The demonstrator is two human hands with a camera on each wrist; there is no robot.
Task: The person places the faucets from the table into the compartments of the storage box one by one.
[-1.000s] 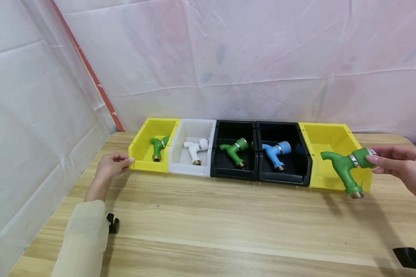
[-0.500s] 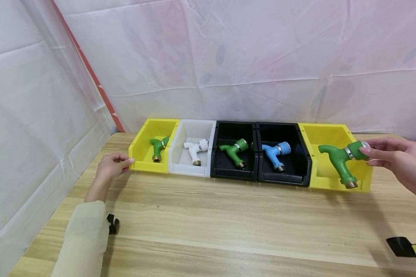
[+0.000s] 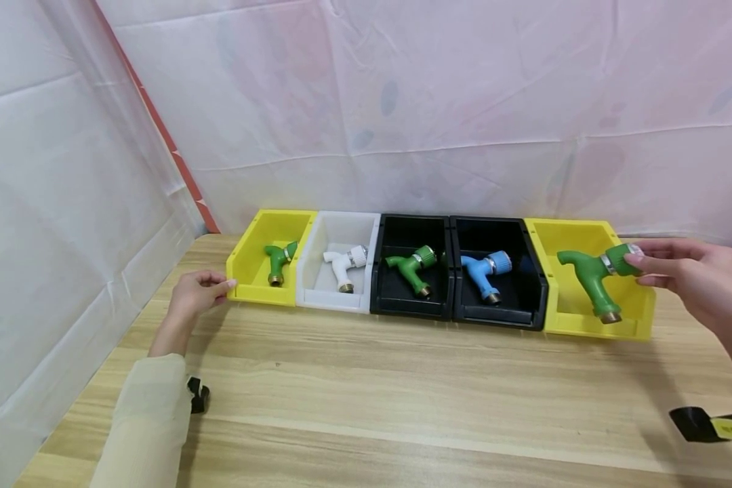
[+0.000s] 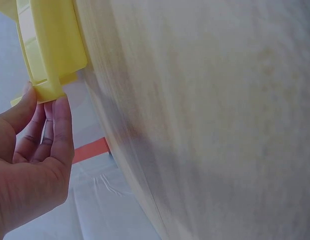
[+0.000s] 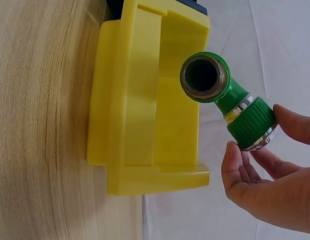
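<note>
My right hand [image 3: 686,271] pinches a green plastic tap [image 3: 593,276] by its ribbed knob, above the yellow bin [image 3: 637,329] at the right end of the row. In the right wrist view the tap's brass threaded end [image 5: 202,76] faces the camera, and thumb and fingers grip the green knob [image 5: 252,122]. My left hand [image 3: 198,295] pinches the front corner of the yellow bin [image 3: 262,293] at the left end. The left wrist view shows thumb and fingertips on that bin's corner [image 4: 49,92]. A smaller green tap [image 3: 276,261] lies inside this bin.
Between the yellow bins stand a white bin [image 3: 335,299] with a white tap [image 3: 344,264], a black bin [image 3: 409,308] with a green tap [image 3: 411,270] and another black bin [image 3: 500,315] with a blue tap [image 3: 484,272]. A pale curtain [image 3: 463,102] hangs behind the wooden table [image 3: 402,400].
My right hand has moved left and slightly away from me, carrying the green tap further over the right yellow bin. The left hand stays on its bin corner.
</note>
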